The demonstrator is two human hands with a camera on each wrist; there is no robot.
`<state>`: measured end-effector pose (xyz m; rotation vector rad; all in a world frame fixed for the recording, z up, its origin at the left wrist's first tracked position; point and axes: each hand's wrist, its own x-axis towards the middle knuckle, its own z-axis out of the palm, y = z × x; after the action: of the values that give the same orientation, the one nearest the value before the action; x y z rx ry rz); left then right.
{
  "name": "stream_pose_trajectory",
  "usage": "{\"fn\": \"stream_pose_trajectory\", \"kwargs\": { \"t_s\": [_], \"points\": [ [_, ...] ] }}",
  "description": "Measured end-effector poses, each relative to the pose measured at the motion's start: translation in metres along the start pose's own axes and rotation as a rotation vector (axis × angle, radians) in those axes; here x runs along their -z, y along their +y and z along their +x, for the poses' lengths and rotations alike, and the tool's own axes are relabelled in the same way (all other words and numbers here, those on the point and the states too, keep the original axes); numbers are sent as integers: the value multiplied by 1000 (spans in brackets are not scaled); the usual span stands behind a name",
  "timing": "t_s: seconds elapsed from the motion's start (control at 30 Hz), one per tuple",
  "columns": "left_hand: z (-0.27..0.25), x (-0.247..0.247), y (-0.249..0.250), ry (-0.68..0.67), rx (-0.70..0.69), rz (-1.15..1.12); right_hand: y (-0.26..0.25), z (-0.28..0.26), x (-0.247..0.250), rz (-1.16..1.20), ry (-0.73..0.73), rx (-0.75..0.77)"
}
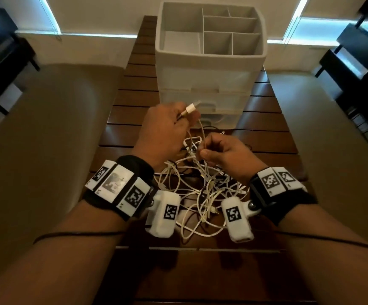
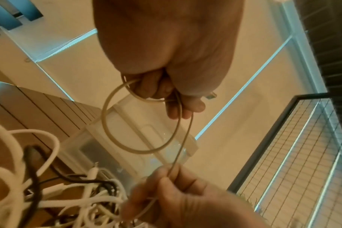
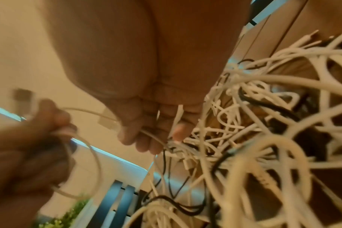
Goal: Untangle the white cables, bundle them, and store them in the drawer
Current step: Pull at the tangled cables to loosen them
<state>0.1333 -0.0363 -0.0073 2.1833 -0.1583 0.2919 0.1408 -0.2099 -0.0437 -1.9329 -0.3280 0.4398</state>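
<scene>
From the head camera we see our left hand (image 1: 167, 130) curled round a thin white cable (image 1: 201, 137), its plug (image 1: 38, 107) poking out above the fingers; our right hand (image 1: 224, 153) pinches the same strand. The tangle of white cables (image 1: 202, 194) lies on the dark slatted wooden table (image 1: 264, 133), before a pale plastic drawer unit (image 1: 209, 69). The left wrist shows a smooth round loop (image 2: 140, 121). The right wrist shows blurred, glossy coils (image 3: 263, 123).

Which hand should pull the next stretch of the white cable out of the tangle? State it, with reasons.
Probably the right hand: it pinches the white cable just above the tangle on the table. The left hand is occupied, holding the plug end and a coiled loop.
</scene>
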Motion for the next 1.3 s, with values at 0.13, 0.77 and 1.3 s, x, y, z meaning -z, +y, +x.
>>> {"fn": "stream_pose_trajectory", "kwargs": {
  "t_s": [0.13,0.77,1.3],
  "points": [
    [-2,7,-10,128,22,-149,-2,13,1,-121,102,-6],
    [-23,-56,-48,-29,207,440,-86,-1,18,149,286,92],
    [-9,4,-34,-179,226,200,-21,8,23,227,410,20]
  ]
}}
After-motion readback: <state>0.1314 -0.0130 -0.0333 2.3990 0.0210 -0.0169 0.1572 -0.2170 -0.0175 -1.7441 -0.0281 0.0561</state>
